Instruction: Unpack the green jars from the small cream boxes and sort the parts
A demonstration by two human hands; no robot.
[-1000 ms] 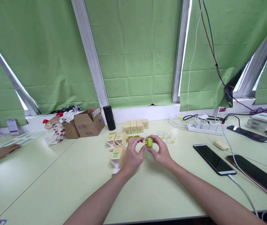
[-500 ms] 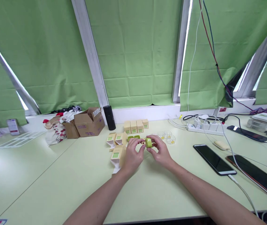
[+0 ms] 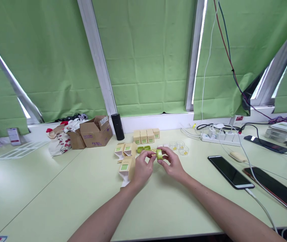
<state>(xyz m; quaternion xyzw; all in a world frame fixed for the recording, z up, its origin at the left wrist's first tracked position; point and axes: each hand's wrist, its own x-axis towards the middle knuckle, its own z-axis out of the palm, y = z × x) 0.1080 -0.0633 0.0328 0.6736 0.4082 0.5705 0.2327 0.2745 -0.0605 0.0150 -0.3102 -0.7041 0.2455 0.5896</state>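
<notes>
A small, rounded green case (image 3: 159, 154) is held up over the table between my two hands. My right hand (image 3: 173, 163) grips it from the right with thumb and fingers. On the other side, my left hand (image 3: 143, 167) is closed in a pinch around a small tan strap (image 3: 154, 155) at the case's left. Just beyond my left fingers lie two more green cases (image 3: 144, 149). Left of that hand stands an open carton (image 3: 126, 168) with a green square on it, and similar open cartons (image 3: 123, 149) are behind it.
Several closed cartons (image 3: 146, 136) stand in a row at the back. Clear round containers (image 3: 183, 150) with yellow bits lie behind my right hand. Phones (image 3: 230, 170), cables and a power strip (image 3: 220, 138) occupy the right; a cardboard box (image 3: 96, 134) and black cylinder (image 3: 117, 127) stand back left.
The green case has turned slightly in my fingers and shifted a little left. More of the green cases behind now shows. Both hands keep their grip.
</notes>
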